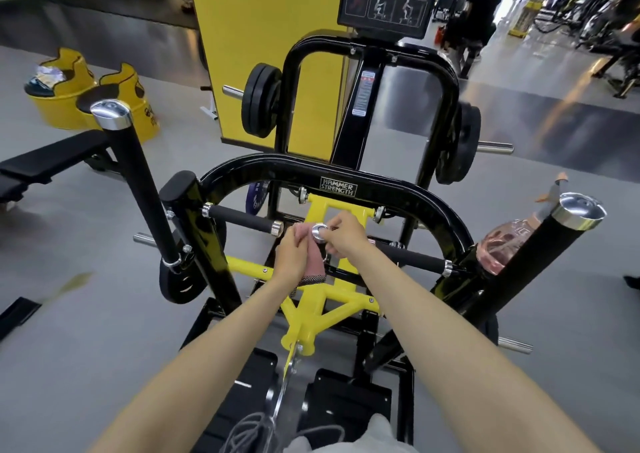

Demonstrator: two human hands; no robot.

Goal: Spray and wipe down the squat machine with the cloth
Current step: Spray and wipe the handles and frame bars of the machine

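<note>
The black and yellow squat machine (346, 175) fills the centre, with a curved black crossbar and two short padded handles. My left hand (294, 257) grips a pink cloth (313, 262) that hangs down just below the chrome end cap (319, 232) of the right inner handle. My right hand (341, 236) curls round that handle right behind the cap, fingers touching the chrome. A pink spray bottle (502, 244) with an orange trigger stands on the machine's frame at the right, partly hidden by a black post.
Two tall black posts with chrome caps (110, 113) (578, 213) rise on either side of me. Weight plates (259, 101) hang on the machine. A black bench (52, 161) and yellow bins (62, 89) stand at left. People stand at the far right.
</note>
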